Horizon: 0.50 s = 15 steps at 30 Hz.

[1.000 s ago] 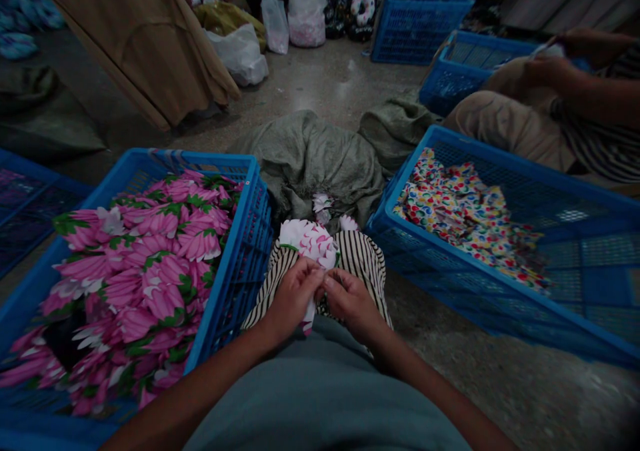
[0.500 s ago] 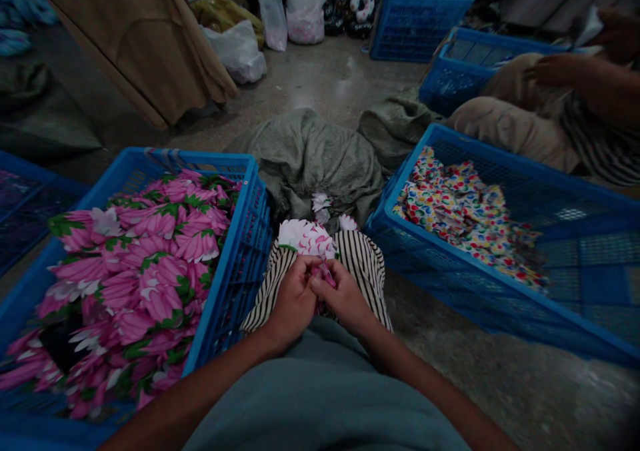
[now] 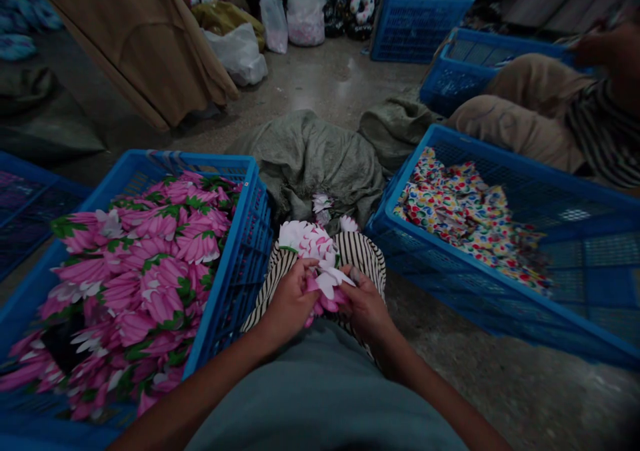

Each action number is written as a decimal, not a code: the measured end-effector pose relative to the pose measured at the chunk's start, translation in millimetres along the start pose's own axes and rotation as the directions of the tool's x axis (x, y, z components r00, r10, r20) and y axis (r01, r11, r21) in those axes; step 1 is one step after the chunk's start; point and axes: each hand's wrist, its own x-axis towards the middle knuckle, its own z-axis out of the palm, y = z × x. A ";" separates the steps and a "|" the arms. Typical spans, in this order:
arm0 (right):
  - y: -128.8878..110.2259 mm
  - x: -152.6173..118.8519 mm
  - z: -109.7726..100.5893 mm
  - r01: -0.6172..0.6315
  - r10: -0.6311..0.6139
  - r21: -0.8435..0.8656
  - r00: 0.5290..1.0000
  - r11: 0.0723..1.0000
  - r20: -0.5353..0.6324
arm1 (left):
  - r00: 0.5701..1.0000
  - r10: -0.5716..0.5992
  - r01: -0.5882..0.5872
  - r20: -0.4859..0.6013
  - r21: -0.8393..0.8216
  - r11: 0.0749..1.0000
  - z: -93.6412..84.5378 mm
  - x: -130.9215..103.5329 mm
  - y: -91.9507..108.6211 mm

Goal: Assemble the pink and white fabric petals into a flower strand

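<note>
Between my hands, over my lap, is a pink and white petal piece (image 3: 327,286), spread out with white petals on top. My left hand (image 3: 295,294) pinches its left side, and my right hand (image 3: 365,298) pinches its right side. Just beyond the fingers, a stack of white and pink petal pieces (image 3: 307,238) rests on striped fabric (image 3: 270,278) across my legs. To the left, a blue crate (image 3: 250,191) holds a heap of pink petal pieces with green parts (image 3: 160,284).
At right, another blue crate (image 3: 480,274) contains colourful patterned pieces (image 3: 465,218). A grey-green sack (image 3: 320,158) lies ahead of my knees. Beyond the right crate sits a person (image 3: 520,124). A brown cloth-covered object (image 3: 135,44) stands at back left.
My hands have moved apart, and the petal piece between them now shows opened out. The seated person's hands at the right have shifted up and right.
</note>
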 end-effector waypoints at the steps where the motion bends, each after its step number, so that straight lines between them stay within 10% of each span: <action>1: 1.1 -0.9 -1.9 0.002 -0.002 0.015 1.000 1.000 0.009 | 1.000 0.007 -0.007 -0.001 0.004 1.000 -0.7 -0.7 0.0; 8: -3.4 -18.2 -5.3 -0.113 0.110 0.161 0.994 0.980 0.030 | 0.996 -0.069 0.063 -0.050 -0.122 0.991 -3.4 -2.7 -6.3; 15: -2.8 -22.2 -0.1 -0.293 0.264 0.223 0.953 0.930 0.151 | 0.895 -0.200 0.427 0.399 -0.636 0.643 -12.1 -14.7 3.7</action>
